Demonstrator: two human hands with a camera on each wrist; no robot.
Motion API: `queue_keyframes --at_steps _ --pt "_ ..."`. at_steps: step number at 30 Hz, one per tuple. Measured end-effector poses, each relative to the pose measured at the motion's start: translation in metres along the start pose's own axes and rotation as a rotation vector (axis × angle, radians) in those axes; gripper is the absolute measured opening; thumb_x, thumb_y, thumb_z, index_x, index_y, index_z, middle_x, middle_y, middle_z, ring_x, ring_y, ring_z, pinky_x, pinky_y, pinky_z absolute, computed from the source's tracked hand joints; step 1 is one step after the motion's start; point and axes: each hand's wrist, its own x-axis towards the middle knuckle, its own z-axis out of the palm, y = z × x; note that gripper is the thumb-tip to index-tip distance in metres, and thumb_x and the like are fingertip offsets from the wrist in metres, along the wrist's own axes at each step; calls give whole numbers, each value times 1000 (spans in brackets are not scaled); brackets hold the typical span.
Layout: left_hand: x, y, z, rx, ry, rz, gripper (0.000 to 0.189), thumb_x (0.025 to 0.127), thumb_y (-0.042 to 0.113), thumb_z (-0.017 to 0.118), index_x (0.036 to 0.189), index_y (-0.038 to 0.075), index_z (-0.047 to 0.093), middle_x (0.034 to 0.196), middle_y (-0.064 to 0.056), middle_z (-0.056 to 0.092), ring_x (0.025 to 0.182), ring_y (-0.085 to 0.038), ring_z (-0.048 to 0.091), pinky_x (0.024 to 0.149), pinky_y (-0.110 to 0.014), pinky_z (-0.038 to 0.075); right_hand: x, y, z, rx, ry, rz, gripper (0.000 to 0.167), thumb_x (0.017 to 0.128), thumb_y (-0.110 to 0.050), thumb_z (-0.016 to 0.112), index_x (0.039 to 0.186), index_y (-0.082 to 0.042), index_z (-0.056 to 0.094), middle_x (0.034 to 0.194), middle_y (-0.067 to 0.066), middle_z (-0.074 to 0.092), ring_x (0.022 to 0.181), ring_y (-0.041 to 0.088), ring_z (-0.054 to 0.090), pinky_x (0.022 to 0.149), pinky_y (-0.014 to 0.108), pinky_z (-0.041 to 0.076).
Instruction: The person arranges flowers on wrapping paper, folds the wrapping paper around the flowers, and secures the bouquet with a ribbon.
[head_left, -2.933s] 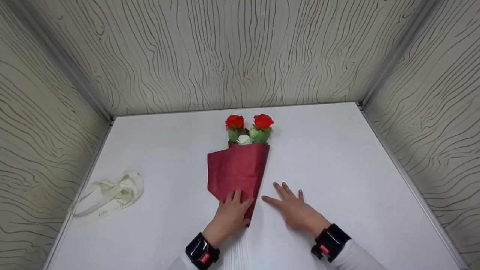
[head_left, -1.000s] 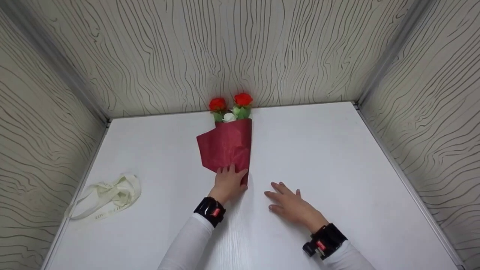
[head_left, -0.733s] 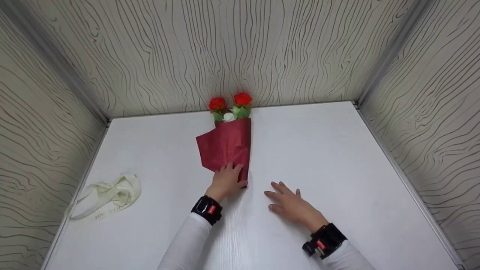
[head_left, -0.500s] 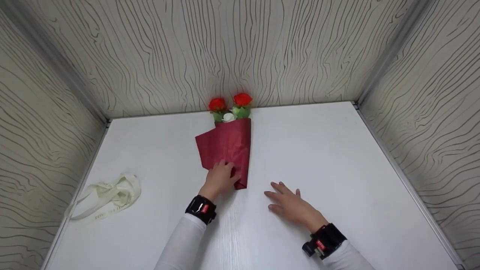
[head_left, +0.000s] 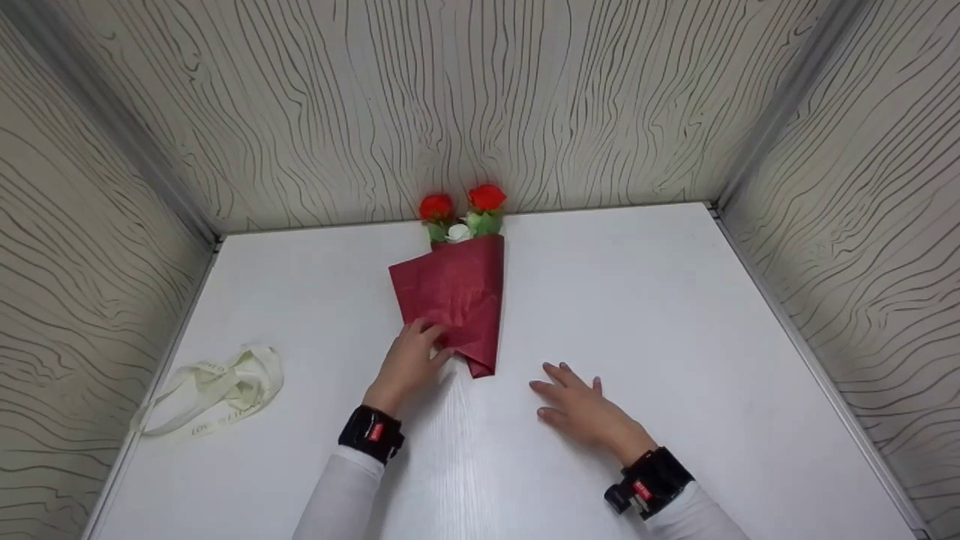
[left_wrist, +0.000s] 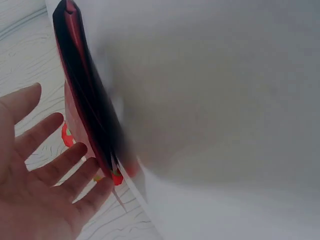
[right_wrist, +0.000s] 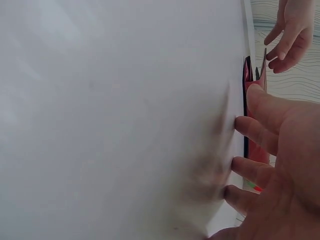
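A bouquet wrapped in dark red paper (head_left: 457, 289) lies on the white table, its folded tip pointing toward me. Two red roses (head_left: 486, 198) and a white flower (head_left: 458, 232) show above the wrap's top edge. My left hand (head_left: 411, 358) is at the wrapper's lower left edge, fingertips overlapping the paper in the head view. In the left wrist view, that hand's fingers (left_wrist: 55, 170) are spread beside the layered paper edge, nothing gripped. To the right of the bouquet, my right hand (head_left: 589, 414) rests on the table with fingers spread, holding nothing.
A loosely heaped cream ribbon (head_left: 232, 386) with printed letters lies at the table's left edge. Wood-patterned panels (head_left: 465, 105) rise behind the table (head_left: 637, 300) and along both sides. The roses reach the back edge.
The bouquet has been shifted away from me and slightly left since the earliest frame. My left hand has since slid left off its tip to the wrapper's left edge. The right hand has barely moved.
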Motion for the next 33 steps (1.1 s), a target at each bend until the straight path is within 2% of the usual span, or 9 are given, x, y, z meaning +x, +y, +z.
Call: queue_keyframes --at_steps 8,13,16,19,23,27,29,31,33 --pt "-8 -11 -7 -39 36 11 39 81 31 64 116 15 58 115 -1 49 111 -19 42 91 -37 38 1 2 2 -3 -10 19 48 89 -45 46 133 -26 42 145 2 21 133 26 10 89 70 8" --pt "-16 -17 -13 -49 77 -22 42 80 30 66 118 16 57 120 -5 48 114 -21 41 92 -38 37 0 1 2 7 -8 18 48 89 -44 47 133 -25 43 145 3 21 133 27 10 89 69 7" --pt "-24 -28 -20 7 115 -70 41 80 30 65 117 14 57 120 -12 48 112 -26 43 89 -41 38 0 0 2 1 -8 15 48 89 -43 47 133 -24 42 145 4 21 133 27 10 89 69 8" --pt "-35 -47 -33 83 161 -159 43 80 28 64 115 6 56 116 -19 49 106 -33 46 84 -44 39 0 -1 1 -10 -3 4 48 89 -42 47 133 -23 42 145 5 21 133 27 11 89 70 9" --pt "-55 -81 -56 184 207 -351 51 79 23 63 116 -8 49 109 -30 47 99 -43 45 81 -51 37 0 -2 0 -13 5 0 47 89 -40 48 132 -22 43 144 6 22 132 28 12 88 70 9" --pt "-75 -111 -76 238 171 -598 63 80 22 59 125 -14 33 113 -42 34 108 -53 31 84 -62 27 1 -3 1 -12 4 11 47 89 -41 47 132 -22 43 144 6 22 132 28 12 88 70 9" --pt "-83 -120 -83 227 142 -707 68 82 22 57 129 -15 26 117 -46 26 113 -57 22 84 -65 23 1 -3 1 -13 2 17 47 89 -41 47 133 -22 43 145 6 21 132 28 11 89 70 8" --pt "-90 -127 -86 215 126 -785 70 83 23 55 132 -14 22 121 -48 19 116 -59 14 83 -67 21 0 -3 1 -12 0 19 47 89 -40 48 132 -23 43 145 5 21 132 27 11 89 70 8" --pt "-95 -128 -87 185 121 -831 68 83 22 54 133 -11 22 118 -48 21 114 -60 15 79 -69 22 0 -3 1 -13 -1 20 47 89 -40 48 132 -22 43 145 5 21 132 28 11 89 70 8"
